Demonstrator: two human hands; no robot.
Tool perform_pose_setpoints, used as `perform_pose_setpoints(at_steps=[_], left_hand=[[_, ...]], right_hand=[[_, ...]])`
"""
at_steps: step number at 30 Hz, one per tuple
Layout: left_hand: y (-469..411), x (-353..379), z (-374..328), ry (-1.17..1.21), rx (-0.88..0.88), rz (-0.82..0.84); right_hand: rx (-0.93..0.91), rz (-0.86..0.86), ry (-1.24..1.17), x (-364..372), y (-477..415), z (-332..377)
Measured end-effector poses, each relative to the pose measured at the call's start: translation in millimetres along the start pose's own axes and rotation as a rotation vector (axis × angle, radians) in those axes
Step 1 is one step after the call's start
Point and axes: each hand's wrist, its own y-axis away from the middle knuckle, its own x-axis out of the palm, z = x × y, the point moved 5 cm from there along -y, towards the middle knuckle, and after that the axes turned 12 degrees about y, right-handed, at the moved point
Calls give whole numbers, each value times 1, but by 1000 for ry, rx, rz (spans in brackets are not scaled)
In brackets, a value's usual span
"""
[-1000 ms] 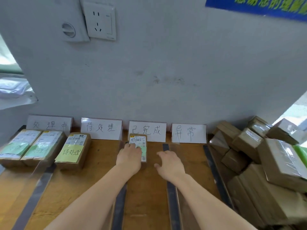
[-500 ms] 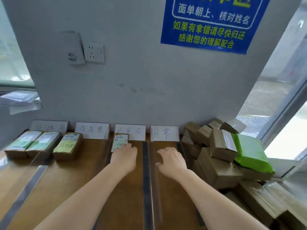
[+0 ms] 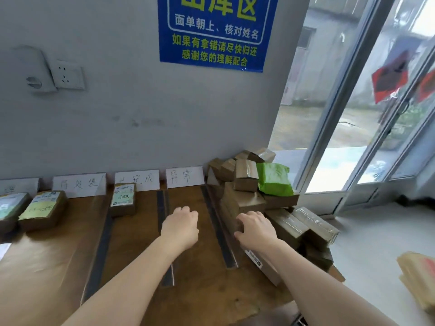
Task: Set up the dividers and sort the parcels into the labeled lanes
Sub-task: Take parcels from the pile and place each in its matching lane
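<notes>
Several paper lane labels, such as the third lane's (image 3: 137, 180) and the fourth lane's (image 3: 184, 176), lean on the wall behind the wooden table (image 3: 47, 260). Clear dividers on dark strips (image 3: 162, 208) (image 3: 216, 222) separate the lanes. One labelled brown parcel (image 3: 123, 198) lies in the third lane, and another (image 3: 42, 209) in the second. My left hand (image 3: 180, 225) hovers loosely curled over the fourth lane, holding nothing. My right hand (image 3: 255, 228) is at the parcel pile (image 3: 246, 175), fingers curled against the near corner of a brown box (image 3: 242, 201); whether it grips is unclear.
A green bag (image 3: 274, 178) lies on top of the pile. More taped boxes (image 3: 315, 224) spill toward the table's right edge. A glass door (image 3: 353, 114) stands to the right, with a tan stack (image 3: 419, 274) on the white floor.
My left hand has let go of the parcel in the third lane. Both hands have moved right, and the right hand has reached the pile. The view has turned right.
</notes>
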Motion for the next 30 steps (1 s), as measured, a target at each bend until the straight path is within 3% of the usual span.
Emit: perform_pose_setpoints(at_steps=[14,30], left_hand=[[-13,69,-108,10,154,177],[-118,200,-239,13,32,294]], right_hand=[[220,85,2,38,48,-111],[188,109,19,94,-19,-290]])
